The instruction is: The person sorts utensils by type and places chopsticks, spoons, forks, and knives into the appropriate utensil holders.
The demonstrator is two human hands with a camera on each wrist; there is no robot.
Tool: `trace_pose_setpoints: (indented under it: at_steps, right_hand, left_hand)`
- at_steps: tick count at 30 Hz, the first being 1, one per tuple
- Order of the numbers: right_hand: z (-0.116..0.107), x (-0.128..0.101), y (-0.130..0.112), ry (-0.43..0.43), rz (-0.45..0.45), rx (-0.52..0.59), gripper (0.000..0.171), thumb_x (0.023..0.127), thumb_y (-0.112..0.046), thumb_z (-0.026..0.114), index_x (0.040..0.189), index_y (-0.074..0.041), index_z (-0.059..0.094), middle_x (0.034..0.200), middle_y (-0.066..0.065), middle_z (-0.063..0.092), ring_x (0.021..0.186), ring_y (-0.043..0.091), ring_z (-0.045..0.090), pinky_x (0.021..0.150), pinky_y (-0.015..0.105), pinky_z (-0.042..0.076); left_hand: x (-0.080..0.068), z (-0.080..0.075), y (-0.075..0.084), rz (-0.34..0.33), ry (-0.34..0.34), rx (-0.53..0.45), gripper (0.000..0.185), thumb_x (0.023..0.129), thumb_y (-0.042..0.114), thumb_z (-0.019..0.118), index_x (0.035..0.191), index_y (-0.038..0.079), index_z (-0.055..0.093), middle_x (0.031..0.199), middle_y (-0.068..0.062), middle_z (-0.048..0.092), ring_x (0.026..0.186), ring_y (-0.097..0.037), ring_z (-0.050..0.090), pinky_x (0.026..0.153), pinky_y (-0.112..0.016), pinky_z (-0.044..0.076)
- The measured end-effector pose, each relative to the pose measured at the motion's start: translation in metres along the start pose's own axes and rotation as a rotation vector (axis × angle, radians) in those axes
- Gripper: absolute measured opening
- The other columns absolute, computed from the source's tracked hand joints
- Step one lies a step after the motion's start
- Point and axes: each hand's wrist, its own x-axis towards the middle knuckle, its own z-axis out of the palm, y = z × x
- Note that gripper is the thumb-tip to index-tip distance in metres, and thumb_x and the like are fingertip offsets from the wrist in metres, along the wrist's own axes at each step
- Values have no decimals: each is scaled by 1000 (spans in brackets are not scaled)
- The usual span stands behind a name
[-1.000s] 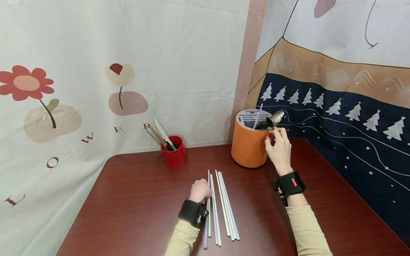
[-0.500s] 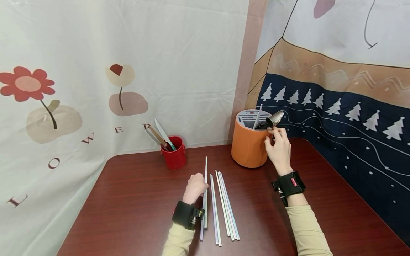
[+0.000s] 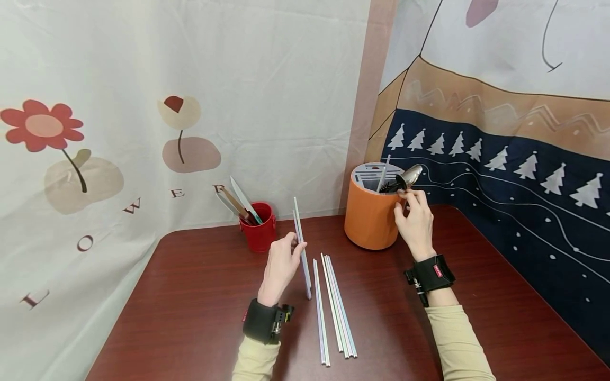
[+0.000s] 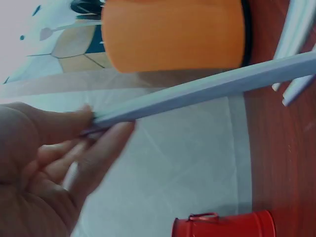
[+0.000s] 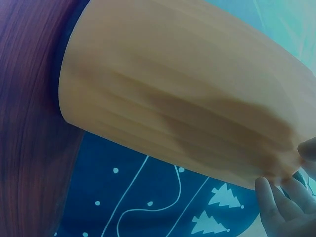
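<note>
Toward the near edge of the table [image 3: 190, 317]: about six loose chopsticks [image 3: 335, 307], parallel, ends pointing at the back wall, handy for the next pick. Just beyond, left hand [image 3: 278, 267] pinching a lifted pair of chopsticks [image 3: 301, 246], low ends down at the wood, seemingly to level them. Toward the back edge: one red cup [image 3: 259, 230] with roughly three knives. Near the far right corner: one orange holder [image 3: 371, 214], right hand [image 3: 415, 219] gripping its rim, likely steadying; one spoon [image 3: 410, 177] inside.

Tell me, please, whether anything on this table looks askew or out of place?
Nothing stands out. The straws lie in a neat row, the red cup and orange holder stand upright, and nothing is spilled.
</note>
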Motion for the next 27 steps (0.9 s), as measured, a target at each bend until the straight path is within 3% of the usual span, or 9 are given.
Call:
trace_pose_setpoints:
  at_steps: [6, 14, 18, 23, 27]
  right_hand:
    - [0, -1, 0, -8, -3, 6, 21, 88, -5, 58, 107, 1, 65, 117, 20, 54, 90, 40, 61, 79, 49, 54]
    - [0, 0, 1, -4, -8, 8, 21, 88, -6, 59, 107, 1, 65, 117, 19, 54, 90, 40, 62, 79, 50, 54]
    - [0, 0, 1, -5, -9, 10, 21, 88, -6, 58, 106, 1, 65, 117, 19, 54, 88, 40, 62, 79, 51, 54]
    - [0, 0, 2, -4, -8, 9, 21, 88, -6, 58, 106, 0, 65, 117, 19, 54, 87, 41, 62, 79, 50, 54]
    - [0, 0, 2, -3, -7, 5, 21, 88, -6, 58, 107, 1, 65, 117, 19, 55, 87, 41, 62, 78, 49, 54]
  left_hand:
    - [-3, 1, -2, 36, 23, 28, 14, 87, 12, 68, 93, 1, 62, 78, -13, 68, 56, -9, 46, 50, -16, 41]
    - [-12, -4, -1, 55, -91, 93, 16, 84, 12, 72, 83, 2, 59, 69, -11, 67, 52, -7, 44, 48, -16, 38]
    - [-14, -6, 0, 24, -142, 78, 16, 82, 13, 73, 84, 3, 60, 70, -11, 68, 53, -7, 48, 50, -15, 42]
    - [-12, -8, 3, 8, -162, 84, 15, 82, 14, 73, 85, 3, 62, 73, -12, 70, 56, -10, 56, 53, -15, 47]
    - [-8, -8, 9, 25, -148, 92, 15, 83, 14, 72, 85, 3, 62, 74, -12, 70, 54, -9, 52, 51, -14, 44]
